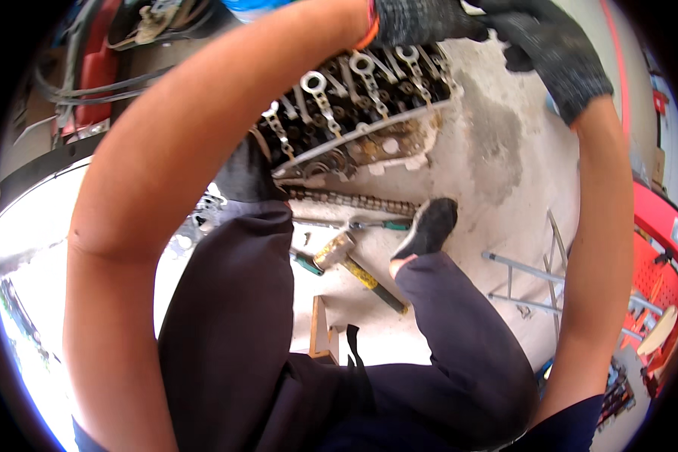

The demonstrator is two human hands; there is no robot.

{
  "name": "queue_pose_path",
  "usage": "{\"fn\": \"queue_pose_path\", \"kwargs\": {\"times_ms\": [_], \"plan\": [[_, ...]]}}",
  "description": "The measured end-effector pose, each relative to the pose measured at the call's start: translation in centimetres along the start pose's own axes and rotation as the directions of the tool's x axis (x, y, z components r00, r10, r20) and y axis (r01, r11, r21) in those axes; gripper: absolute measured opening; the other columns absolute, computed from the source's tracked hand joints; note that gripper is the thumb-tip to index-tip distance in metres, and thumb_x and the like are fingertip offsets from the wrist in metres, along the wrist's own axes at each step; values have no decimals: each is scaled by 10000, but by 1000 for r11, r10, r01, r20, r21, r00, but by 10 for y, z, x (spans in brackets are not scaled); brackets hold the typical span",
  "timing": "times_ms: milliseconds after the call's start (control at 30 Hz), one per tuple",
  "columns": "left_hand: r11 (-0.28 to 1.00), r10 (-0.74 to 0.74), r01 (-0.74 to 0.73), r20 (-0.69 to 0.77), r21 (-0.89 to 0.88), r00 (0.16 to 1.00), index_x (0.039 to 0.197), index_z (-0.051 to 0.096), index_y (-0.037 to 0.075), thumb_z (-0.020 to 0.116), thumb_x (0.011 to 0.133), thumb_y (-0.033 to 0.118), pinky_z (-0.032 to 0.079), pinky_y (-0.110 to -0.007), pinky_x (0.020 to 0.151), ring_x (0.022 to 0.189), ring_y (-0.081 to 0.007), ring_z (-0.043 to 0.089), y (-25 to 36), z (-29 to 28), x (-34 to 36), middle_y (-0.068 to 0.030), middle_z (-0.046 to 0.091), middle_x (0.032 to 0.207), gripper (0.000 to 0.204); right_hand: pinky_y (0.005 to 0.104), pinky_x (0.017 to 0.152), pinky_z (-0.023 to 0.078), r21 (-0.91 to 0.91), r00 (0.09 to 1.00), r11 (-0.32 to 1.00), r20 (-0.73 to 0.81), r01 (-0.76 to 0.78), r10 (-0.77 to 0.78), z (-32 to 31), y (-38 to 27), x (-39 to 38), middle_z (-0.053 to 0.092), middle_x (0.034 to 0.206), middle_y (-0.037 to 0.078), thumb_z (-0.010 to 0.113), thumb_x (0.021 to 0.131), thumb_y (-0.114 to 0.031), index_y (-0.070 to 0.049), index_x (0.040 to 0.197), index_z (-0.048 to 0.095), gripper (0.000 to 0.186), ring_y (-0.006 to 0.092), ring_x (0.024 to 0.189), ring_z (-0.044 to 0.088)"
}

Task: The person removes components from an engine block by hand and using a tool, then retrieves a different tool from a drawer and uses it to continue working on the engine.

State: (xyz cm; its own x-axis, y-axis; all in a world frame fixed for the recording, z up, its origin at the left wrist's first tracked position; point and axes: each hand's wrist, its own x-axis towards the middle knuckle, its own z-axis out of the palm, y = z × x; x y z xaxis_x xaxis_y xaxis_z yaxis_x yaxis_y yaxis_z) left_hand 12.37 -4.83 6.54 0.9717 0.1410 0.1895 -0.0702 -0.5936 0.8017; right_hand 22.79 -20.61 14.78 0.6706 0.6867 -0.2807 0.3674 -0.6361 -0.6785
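Observation:
At the top edge my left hand point(423, 20) wears a dark grey knit glove with an orange cuff. My right hand point(551, 47), gloved alike, comes in from the right, and the fingertips of both meet. Fingers on both look curled together; a small pale bit shows between them, too cut off to name. Below and left of the hands lies an engine cylinder head point(358, 94), oily and dark, with a row of bare metal ringed arms across it. My left forearm passes over its left end.
Between my feet lie a metal chain point(354, 200), a green-handled tool point(395, 224) and a hammer point(365, 280) with a yellow and dark handle. A small wooden piece point(322, 331) is nearer me. To the right stand a grey metal frame point(523, 267) and a red perforated panel point(652, 275).

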Motion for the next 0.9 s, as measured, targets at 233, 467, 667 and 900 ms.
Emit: {"fn": "queue_pose_path", "kwargs": {"times_ms": [233, 467, 667, 900], "plan": [[907, 154, -67, -179, 415, 972, 1143, 648, 51, 619, 946, 287, 529, -375, 743, 840, -282, 669, 43, -58, -109, -148, 692, 1005, 308, 275, 616, 564, 777, 984, 611, 175, -150, 19, 69, -20, 0, 688, 899, 78, 665, 893, -96, -3, 1126, 652, 251, 138, 666, 646], [225, -850, 2, -195, -974, 490, 1081, 599, -10, 568, 967, 227, 554, -377, 727, 841, -285, 669, -69, -136, -142, -164, 674, 912, 264, 340, 922, 515, 708, 954, 678, 24, 195, -300, 252, -112, 2, 672, 1170, 117, 642, 886, -91, -97, 1248, 613, 363, 231, 1044, 660], [525, -833, 851, -216, -19, 509, 1120, 634, 43, 533, 962, 300, 550, -428, 650, 767, -263, 690, -176, -253, -198, -155, 681, 908, 319, 327, 925, 509, 671, 938, 717, 93, 189, -334, 281, -111, -10, 675, 1169, 122, 674, 871, -81, -82, 1214, 631, 346, 240, 1055, 660], [307, -897, 942, -290, 132, 333, 1087, 662, -11, 540, 928, 282, 514, -488, 853, 976, -466, 636, -246, -246, -232, -294, 663, 1013, 355, 278, 754, 547, 690, 935, 678, 356, -253, -13, 283, -64, -21, 688, 1008, 60, 664, 923, -105, -34, 1116, 676, 206, 140, 879, 652]]}}
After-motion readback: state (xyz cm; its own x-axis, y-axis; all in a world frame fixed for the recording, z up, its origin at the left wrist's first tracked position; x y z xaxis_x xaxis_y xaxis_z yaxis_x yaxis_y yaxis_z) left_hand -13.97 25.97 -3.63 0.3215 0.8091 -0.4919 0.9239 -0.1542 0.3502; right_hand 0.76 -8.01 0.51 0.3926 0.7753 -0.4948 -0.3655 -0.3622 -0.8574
